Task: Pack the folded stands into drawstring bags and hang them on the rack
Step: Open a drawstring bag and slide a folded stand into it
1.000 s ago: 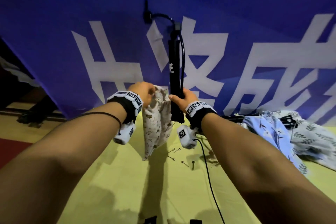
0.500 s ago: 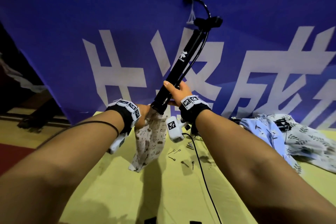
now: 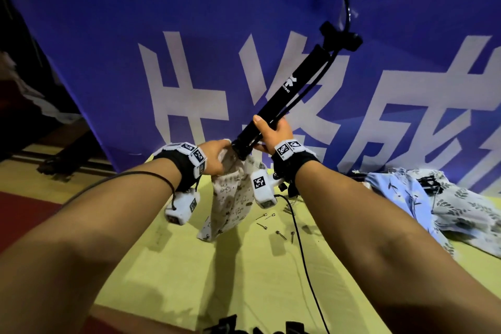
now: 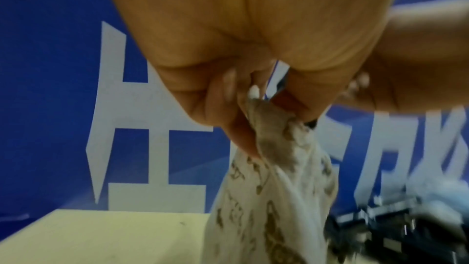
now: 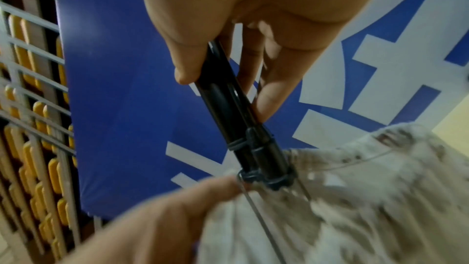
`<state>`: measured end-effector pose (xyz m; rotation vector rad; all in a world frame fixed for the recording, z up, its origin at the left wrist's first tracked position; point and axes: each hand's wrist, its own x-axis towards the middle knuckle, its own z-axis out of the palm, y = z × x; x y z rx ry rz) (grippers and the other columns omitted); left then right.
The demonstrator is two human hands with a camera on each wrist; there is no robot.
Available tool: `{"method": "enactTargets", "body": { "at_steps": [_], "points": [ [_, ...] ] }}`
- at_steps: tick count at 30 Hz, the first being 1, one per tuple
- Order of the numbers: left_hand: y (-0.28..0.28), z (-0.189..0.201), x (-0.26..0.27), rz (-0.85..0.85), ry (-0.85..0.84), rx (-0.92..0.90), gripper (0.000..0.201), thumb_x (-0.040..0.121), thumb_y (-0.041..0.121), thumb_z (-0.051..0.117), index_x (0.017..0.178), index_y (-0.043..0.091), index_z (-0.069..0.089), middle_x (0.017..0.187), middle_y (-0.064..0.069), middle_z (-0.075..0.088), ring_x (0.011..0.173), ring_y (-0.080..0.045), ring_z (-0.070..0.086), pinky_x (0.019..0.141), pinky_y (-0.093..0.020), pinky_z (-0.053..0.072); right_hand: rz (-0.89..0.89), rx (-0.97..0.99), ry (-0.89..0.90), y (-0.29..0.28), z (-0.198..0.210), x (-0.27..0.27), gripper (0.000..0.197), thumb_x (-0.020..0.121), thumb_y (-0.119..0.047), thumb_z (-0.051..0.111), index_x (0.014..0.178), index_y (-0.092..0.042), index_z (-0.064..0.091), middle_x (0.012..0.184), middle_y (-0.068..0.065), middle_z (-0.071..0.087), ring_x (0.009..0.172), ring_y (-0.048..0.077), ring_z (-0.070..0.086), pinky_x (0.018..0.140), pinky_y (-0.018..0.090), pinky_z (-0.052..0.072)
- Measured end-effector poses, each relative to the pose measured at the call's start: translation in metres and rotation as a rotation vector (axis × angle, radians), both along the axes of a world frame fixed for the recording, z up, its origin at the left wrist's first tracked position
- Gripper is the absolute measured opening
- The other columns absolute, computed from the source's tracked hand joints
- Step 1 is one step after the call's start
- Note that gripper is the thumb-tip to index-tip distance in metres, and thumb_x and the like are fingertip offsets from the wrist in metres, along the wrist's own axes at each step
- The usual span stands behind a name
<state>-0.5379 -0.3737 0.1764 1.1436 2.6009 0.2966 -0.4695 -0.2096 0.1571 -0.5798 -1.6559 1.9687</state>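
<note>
A black folded stand (image 3: 287,92) slants up to the right over the yellow table, with a bent arm and clip at its top. My right hand (image 3: 271,133) grips its lower shaft (image 5: 223,95) between thumb and fingers. Its foot end (image 5: 266,172) sits at the mouth of a cream patterned drawstring bag (image 3: 230,198). My left hand (image 3: 217,154) pinches the bag's rim (image 4: 269,123), and the bag hangs down from it toward the table. A thin drawstring (image 5: 261,220) crosses the bag's mouth.
Several small metal pins (image 3: 273,225) lie on the yellow table (image 3: 189,279). A black cable (image 3: 303,257) runs toward me. Blue and grey leaf-print bags (image 3: 433,203) lie at the right over another black stand (image 4: 396,228). A blue banner (image 3: 135,35) stands behind; a grid rack (image 5: 30,107) shows left.
The stand went from upright to slanting up-right, and its foot end came to the bag's mouth. My left hand lowered with the bag's rim.
</note>
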Motion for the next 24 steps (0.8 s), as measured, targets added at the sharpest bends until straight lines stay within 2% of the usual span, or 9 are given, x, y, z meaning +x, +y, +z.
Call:
{"method": "enactTargets", "body": {
  "at_steps": [2, 4, 6, 8, 11, 13, 17, 20, 24],
  "points": [
    [0.002, 0.004, -0.002, 0.036, -0.028, 0.121, 0.032, 0.08, 0.008, 0.06, 0.112, 0.013, 0.058, 0.104, -0.014, 0.065, 0.095, -0.035, 0.063, 0.071, -0.038, 0.053, 0.018, 0.058, -0.04, -0.003, -0.003, 0.001, 0.034, 0.089, -0.027, 0.068, 0.116, -0.011, 0.054, 0.113, 0.011, 0.067, 0.1, 0.029, 0.067, 0.071, 0.039, 0.061],
    [0.003, 0.006, -0.005, 0.083, -0.053, 0.261, 0.031, 0.08, 0.002, 0.055, 0.107, 0.017, 0.063, 0.1, -0.01, 0.066, 0.091, -0.03, 0.064, 0.069, -0.033, 0.051, 0.039, 0.14, -0.068, -0.006, -0.006, 0.001, 0.032, 0.087, -0.028, 0.071, 0.112, -0.014, 0.056, 0.112, 0.01, 0.068, 0.101, 0.029, 0.067, 0.078, 0.046, 0.06],
    [0.006, 0.011, -0.005, 0.134, -0.081, 0.396, 0.041, 0.081, -0.003, 0.052, 0.113, 0.02, 0.064, 0.1, -0.002, 0.064, 0.086, -0.021, 0.061, 0.068, -0.024, 0.044, 0.064, 0.28, -0.123, -0.009, -0.009, 0.001, 0.033, 0.082, -0.032, 0.075, 0.108, -0.019, 0.059, 0.11, 0.008, 0.07, 0.101, 0.028, 0.068, 0.083, 0.049, 0.058],
    [0.012, 0.018, -0.004, 0.161, -0.096, 0.475, 0.049, 0.083, -0.004, 0.053, 0.126, 0.018, 0.059, 0.103, -0.001, 0.061, 0.085, -0.018, 0.058, 0.069, -0.021, 0.042, 0.109, 0.458, -0.216, -0.011, -0.011, 0.003, 0.042, 0.079, -0.035, 0.077, 0.114, -0.019, 0.062, 0.109, 0.006, 0.07, 0.099, 0.024, 0.067, 0.088, 0.043, 0.056],
    [0.021, 0.024, -0.004, 0.183, -0.183, 0.57, 0.053, 0.081, 0.009, 0.066, 0.132, 0.018, 0.055, 0.102, 0.0, 0.063, 0.089, -0.023, 0.064, 0.066, -0.021, 0.045, 0.21, 0.703, -0.358, -0.011, -0.012, 0.008, 0.04, 0.083, -0.031, 0.071, 0.119, -0.019, 0.061, 0.095, 0.002, 0.067, 0.088, 0.022, 0.067, 0.077, 0.033, 0.056],
    [0.025, 0.024, -0.001, 0.203, -0.256, 0.666, 0.047, 0.077, 0.027, 0.077, 0.121, 0.02, 0.062, 0.1, 0.002, 0.068, 0.09, -0.019, 0.067, 0.071, -0.025, 0.054, 0.244, 0.81, -0.436, -0.013, -0.014, 0.011, 0.037, 0.085, -0.028, 0.066, 0.121, -0.02, 0.06, 0.09, -0.001, 0.06, 0.085, 0.023, 0.064, 0.067, 0.026, 0.047],
    [0.031, 0.023, 0.002, 0.336, -0.248, 0.842, 0.031, 0.068, 0.047, 0.081, 0.082, 0.023, 0.068, 0.076, 0.004, 0.07, 0.073, -0.014, 0.068, 0.066, -0.028, 0.054, 0.306, 0.832, -0.537, -0.014, -0.02, 0.013, 0.04, 0.087, -0.029, 0.064, 0.124, -0.018, 0.06, 0.097, 0.004, 0.063, 0.093, 0.025, 0.063, 0.076, 0.027, 0.044],
    [0.03, 0.021, -0.006, 0.384, -0.181, 0.828, 0.029, 0.066, 0.047, 0.079, 0.072, 0.021, 0.067, 0.073, -0.001, 0.071, 0.069, -0.02, 0.069, 0.067, -0.037, 0.059, 0.294, 0.882, -0.533, -0.01, -0.017, 0.016, 0.041, 0.085, -0.033, 0.063, 0.123, -0.018, 0.061, 0.098, 0.004, 0.065, 0.094, 0.026, 0.063, 0.074, 0.026, 0.043],
    [0.03, 0.022, -0.008, 0.383, -0.169, 0.762, 0.028, 0.069, 0.034, 0.076, 0.084, 0.011, 0.07, 0.082, -0.007, 0.072, 0.077, -0.023, 0.068, 0.075, -0.038, 0.058, 0.083, 0.914, -0.459, 0.006, -0.011, 0.017, 0.037, 0.081, -0.029, 0.064, 0.117, -0.024, 0.058, 0.099, 0.001, 0.062, 0.095, 0.026, 0.063, 0.076, 0.031, 0.048]
  ]
}}
